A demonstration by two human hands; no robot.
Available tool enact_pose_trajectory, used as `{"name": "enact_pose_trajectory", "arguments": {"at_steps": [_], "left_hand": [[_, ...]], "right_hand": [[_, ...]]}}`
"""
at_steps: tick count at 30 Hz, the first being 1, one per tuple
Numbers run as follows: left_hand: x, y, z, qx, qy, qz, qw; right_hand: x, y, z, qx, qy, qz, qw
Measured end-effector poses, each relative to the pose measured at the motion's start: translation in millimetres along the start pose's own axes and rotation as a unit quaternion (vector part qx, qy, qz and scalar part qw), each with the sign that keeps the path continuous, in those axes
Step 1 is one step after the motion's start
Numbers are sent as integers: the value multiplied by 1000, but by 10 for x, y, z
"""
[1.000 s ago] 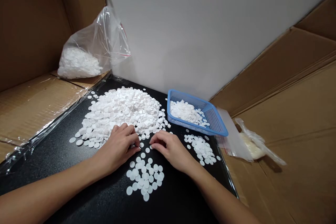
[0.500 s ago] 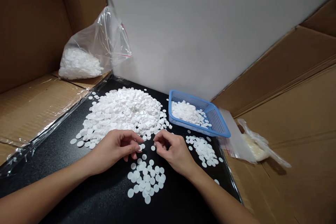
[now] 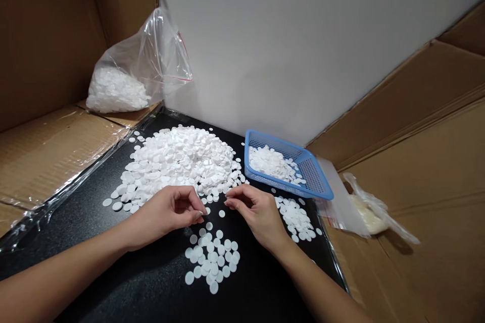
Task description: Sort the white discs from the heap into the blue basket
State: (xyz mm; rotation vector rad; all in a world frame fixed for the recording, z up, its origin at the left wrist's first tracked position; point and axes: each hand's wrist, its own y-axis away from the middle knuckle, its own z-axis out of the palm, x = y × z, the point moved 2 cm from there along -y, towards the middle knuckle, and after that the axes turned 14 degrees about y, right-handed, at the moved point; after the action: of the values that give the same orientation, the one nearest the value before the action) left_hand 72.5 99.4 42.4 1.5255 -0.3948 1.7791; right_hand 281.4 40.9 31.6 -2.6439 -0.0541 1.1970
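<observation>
Thumb and index finger of my left hand (image 3: 176, 212) are pinched together, with a sliver of a small round white disc (image 3: 201, 214) at the tips, partly hidden by the fingers. My right hand (image 3: 257, 212) hovers opposite, its thumb and index tips slightly apart with nothing clear between them. A single disc (image 3: 222, 213) lies on the black tabletop between the hands. Behind them rises a large heap of white discs (image 3: 185, 156). Nearer to me, a loose group of discs (image 3: 212, 260) is spread flat, some overlapping.
Right of my right hand lies another small pile of discs (image 3: 297, 219). A blue mesh basket (image 3: 322, 181) with discs stands behind it. At the back left sits a clear plastic bag (image 3: 117, 91) of white pieces. A knotted bag (image 3: 373, 214) rests on cardboard at the right.
My right hand has moved slightly right and up, its thumb and index finger now straighter and extended. My left fingers have drawn closer together. The disc groups look unchanged.
</observation>
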Motion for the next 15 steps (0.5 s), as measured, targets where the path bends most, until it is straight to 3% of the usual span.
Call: {"name": "enact_pose_trajectory", "arguments": {"at_steps": [5, 8, 11, 15], "left_hand": [[-39, -7, -9, -12, -3, -13, 1000], [-70, -17, -23, -6, -49, -7, 999], [-68, -14, -29, -1, -148, 21, 989], [-62, 3, -18, 2, -235, 36, 971]], "right_hand": [[-50, 46, 78, 3, 124, -164, 979], [-50, 81, 158, -55, 170, -233, 956], [-37, 75, 161, -112, 132, -197, 965], [20, 14, 77, -96, 119, -89, 984]]}}
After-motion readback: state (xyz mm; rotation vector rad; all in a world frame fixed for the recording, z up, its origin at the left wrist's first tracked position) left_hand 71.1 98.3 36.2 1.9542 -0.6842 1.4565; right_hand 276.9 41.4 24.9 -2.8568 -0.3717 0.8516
